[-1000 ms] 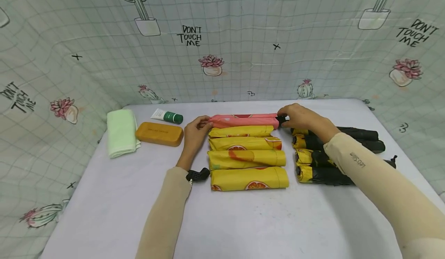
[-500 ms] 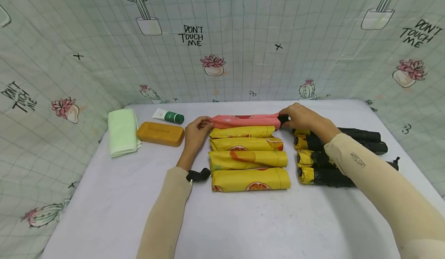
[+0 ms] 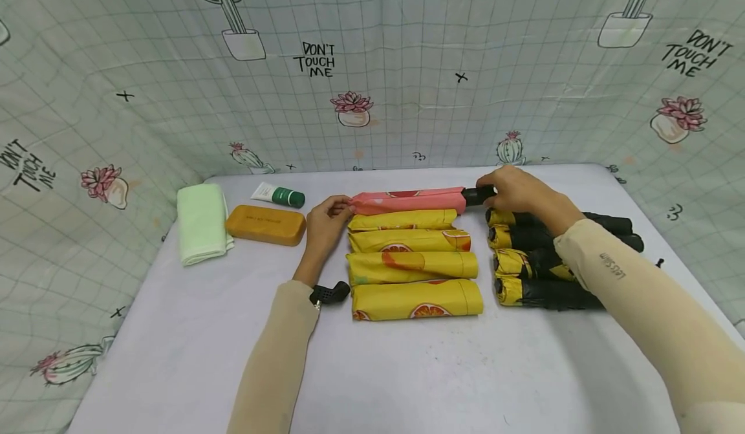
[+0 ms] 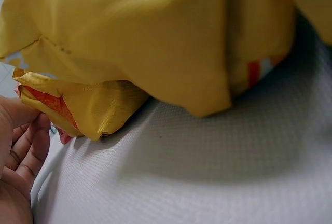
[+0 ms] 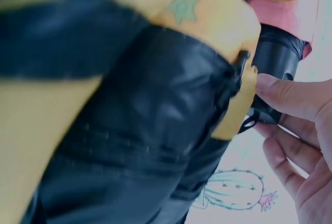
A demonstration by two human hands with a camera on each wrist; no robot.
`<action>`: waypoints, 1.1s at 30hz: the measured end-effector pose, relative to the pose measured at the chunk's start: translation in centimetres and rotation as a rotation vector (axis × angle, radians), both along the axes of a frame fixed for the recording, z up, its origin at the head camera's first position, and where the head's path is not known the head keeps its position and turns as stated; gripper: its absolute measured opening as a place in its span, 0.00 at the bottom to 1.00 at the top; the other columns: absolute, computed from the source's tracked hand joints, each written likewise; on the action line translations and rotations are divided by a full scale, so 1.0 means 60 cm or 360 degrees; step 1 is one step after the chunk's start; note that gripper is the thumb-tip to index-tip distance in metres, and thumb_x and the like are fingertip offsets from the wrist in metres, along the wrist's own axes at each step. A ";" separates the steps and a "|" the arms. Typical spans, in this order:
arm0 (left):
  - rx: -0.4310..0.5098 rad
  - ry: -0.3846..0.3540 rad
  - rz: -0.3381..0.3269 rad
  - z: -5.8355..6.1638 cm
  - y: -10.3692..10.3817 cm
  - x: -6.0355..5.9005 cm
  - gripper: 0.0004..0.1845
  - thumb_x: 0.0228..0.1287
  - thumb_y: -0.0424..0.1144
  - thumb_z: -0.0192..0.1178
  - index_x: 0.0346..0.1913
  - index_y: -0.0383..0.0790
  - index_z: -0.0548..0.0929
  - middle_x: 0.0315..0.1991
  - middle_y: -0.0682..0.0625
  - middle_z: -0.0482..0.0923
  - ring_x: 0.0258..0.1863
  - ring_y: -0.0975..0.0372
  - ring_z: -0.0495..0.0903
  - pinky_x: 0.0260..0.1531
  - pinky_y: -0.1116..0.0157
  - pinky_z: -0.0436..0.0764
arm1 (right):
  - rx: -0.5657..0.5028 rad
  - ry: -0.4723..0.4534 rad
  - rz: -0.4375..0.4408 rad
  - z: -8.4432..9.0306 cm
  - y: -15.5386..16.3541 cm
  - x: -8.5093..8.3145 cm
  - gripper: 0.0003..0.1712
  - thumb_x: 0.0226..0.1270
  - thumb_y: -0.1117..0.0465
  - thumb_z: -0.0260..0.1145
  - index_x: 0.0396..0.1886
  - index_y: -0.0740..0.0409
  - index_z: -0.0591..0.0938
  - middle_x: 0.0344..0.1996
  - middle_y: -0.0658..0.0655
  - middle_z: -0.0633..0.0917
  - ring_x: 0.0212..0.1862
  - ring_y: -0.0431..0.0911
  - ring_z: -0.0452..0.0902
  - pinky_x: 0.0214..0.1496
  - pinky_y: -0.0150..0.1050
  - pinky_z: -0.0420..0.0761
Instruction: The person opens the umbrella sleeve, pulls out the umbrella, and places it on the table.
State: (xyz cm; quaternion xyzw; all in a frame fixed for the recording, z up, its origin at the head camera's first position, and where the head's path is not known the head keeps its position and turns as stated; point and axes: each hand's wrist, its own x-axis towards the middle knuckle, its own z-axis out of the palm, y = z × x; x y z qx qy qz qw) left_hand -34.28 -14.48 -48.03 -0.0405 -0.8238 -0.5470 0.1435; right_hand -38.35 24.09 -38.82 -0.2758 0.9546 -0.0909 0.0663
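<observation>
Beige sleeves, small lettering on right sleeve [image 3: 612,267]

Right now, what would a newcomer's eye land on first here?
Mid-table, the pink umbrella is held at both ends: left hand at its tip, right hand on its black handle. Four yellow sleeves lie in a row in front of it, with black umbrellas stacked to their right.

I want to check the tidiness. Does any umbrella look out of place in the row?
Yes. The pink umbrella at the far end is the only non-yellow one in the yellow sleeves' row, and its black handle sticks out, held by the right hand. The left hand holds its tip.
</observation>
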 end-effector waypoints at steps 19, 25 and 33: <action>-0.0046 -0.0025 -0.0005 -0.006 0.000 -0.001 0.11 0.68 0.40 0.67 0.49 0.40 0.86 0.40 0.47 0.85 0.39 0.59 0.81 0.43 0.63 0.79 | 0.0069 0.0069 -0.0046 0.014 0.048 0.011 0.23 0.60 0.68 0.72 0.56 0.69 0.82 0.44 0.65 0.86 0.38 0.53 0.83 0.43 0.54 0.82; -0.0060 -0.0004 -0.0004 -0.004 -0.001 -0.002 0.11 0.67 0.39 0.67 0.49 0.39 0.86 0.40 0.46 0.85 0.39 0.58 0.82 0.43 0.63 0.79 | 0.0092 0.0067 -0.0065 0.020 0.062 0.015 0.23 0.61 0.68 0.71 0.57 0.69 0.81 0.47 0.67 0.85 0.42 0.56 0.83 0.45 0.56 0.81; -0.0068 -0.0016 -0.0011 -0.004 0.000 -0.001 0.11 0.68 0.40 0.67 0.49 0.39 0.86 0.40 0.46 0.85 0.39 0.58 0.81 0.42 0.63 0.79 | 0.0139 0.0109 -0.0072 0.021 0.078 0.018 0.24 0.61 0.67 0.72 0.57 0.70 0.81 0.45 0.67 0.85 0.37 0.53 0.82 0.41 0.54 0.82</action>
